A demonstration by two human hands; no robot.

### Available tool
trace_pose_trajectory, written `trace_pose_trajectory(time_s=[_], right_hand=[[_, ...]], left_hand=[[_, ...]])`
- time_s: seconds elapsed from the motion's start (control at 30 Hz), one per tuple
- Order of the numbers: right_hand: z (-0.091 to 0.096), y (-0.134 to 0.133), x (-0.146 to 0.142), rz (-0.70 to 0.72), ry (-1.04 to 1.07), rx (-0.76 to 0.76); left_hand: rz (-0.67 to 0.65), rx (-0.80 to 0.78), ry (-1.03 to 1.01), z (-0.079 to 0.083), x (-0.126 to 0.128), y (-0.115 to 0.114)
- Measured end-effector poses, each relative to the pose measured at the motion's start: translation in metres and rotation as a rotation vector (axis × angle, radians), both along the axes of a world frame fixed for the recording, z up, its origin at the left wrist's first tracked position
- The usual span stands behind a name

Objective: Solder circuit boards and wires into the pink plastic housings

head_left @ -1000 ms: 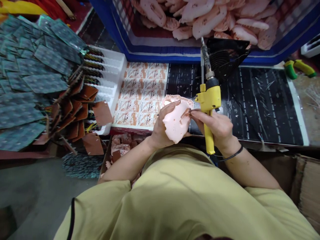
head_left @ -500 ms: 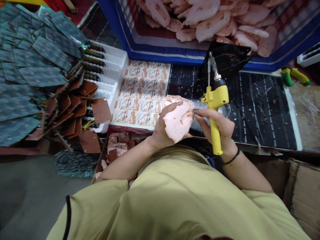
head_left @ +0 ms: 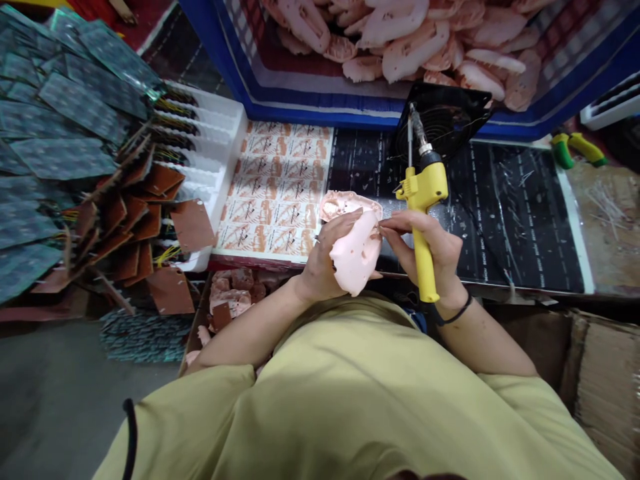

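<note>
My left hand (head_left: 321,260) grips a pale pink moulded plastic shell (head_left: 356,253) just above the front edge of the bench. My right hand (head_left: 434,250) is closed around the handle of a yellow soldering gun (head_left: 424,200), whose metal tip points away from me. The thumb and forefinger of that hand also pinch at the upper right edge of the pink shell. A second pink shell (head_left: 340,202) lies on the bench right behind the held one.
A blue crate (head_left: 320,100) heaped with pink shells stands at the back. A small black fan (head_left: 450,117) sits before it. Green and brown circuit boards (head_left: 75,153) pile up at left beside a white tray (head_left: 220,160). Yellow-green tools (head_left: 575,148) lie far right.
The pink shell has tilted and turned a little in my left hand. The soldering gun has leaned slightly to the left. My view has shifted a bit.
</note>
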State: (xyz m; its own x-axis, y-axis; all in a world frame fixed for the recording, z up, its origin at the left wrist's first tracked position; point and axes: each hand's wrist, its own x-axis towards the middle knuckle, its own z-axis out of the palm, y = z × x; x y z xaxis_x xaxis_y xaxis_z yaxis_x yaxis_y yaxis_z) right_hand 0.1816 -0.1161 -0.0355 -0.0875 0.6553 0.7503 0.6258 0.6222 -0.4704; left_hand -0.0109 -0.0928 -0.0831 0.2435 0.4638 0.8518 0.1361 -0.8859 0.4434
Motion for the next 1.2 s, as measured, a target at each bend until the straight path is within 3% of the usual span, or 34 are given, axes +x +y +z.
trace_pose_trajectory(time_s=[0.3,0.47,0.6,0.77,1.07,1.2], right_hand=[[0.000,-0.001,0.000,0.035,0.016,0.068],[0.003,0.001,0.007,0.042,-0.140,0.052],[0.005,0.005,0.009,0.037,-0.247,0.068],[0.005,0.004,0.003,0.043,-0.137,0.111],[0.003,0.005,0.009,-0.004,-0.124,0.121],[0.004,0.006,0.008,-0.058,-0.143,0.145]], left_hand=[[0.162,0.023,0.011,0.002,0.001,0.001],[0.045,0.064,-0.041,0.005,0.002,0.003],[0.027,0.120,-0.073,0.000,0.003,0.008],[0.019,0.021,-0.095,-0.006,0.001,0.009],[0.059,0.087,-0.019,-0.001,0.003,0.008],[0.060,0.005,-0.019,-0.001,0.002,0.006]])
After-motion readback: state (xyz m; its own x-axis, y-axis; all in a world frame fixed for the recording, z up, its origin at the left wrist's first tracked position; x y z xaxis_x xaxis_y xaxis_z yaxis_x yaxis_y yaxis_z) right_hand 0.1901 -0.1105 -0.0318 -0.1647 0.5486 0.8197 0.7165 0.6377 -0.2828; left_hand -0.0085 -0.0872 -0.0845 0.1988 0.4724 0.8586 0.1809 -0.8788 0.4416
